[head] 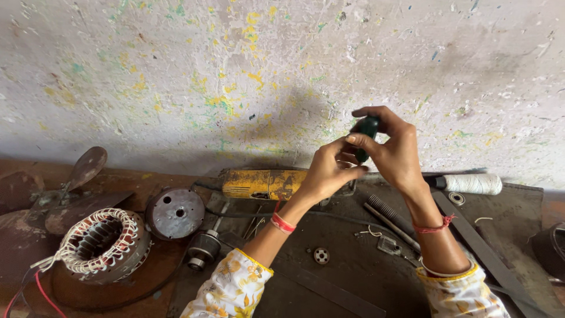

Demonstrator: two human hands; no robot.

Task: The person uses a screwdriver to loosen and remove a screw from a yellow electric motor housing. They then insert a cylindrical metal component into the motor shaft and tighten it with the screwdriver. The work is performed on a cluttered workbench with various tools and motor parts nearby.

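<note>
Step in hand: both hands are raised above the bench in front of the paint-flecked wall (176,70), working on one small dark green tool handle (369,131); it looks like gripping or twisting the handle into position, though what is below it is hidden by the fingers
Next move calls for: a judgement only – a firm hold with one hand while the other turns or steadies, since both sets of fingers crowd the same short piece
Right hand: the right hand (394,150) sits at 1 o'clock from the frame centre, fingers curled tight over the top and side of the green handle, grasping it
Left hand: the left hand (329,171) comes up from 6 o'clock, fingers bent inward with the tips touching the lower part of the handle; whether it fully clamps or only pinches cannot be told
Green handle: held in the air between both hands, above the yellow angle grinder (265,184)
Bench at 9 o'clock: a wound motor stator (103,241) with white lacing and copper coils, a round grey end cover (175,213) just beside it, a small rotor shaft piece (203,250)
Bench at 3 o'clock: a spool of white thread (471,184), a threaded rod (388,219)
Bench at 6 o'clock: a small bearing (321,255) on the dark mat (353,277)
</note>
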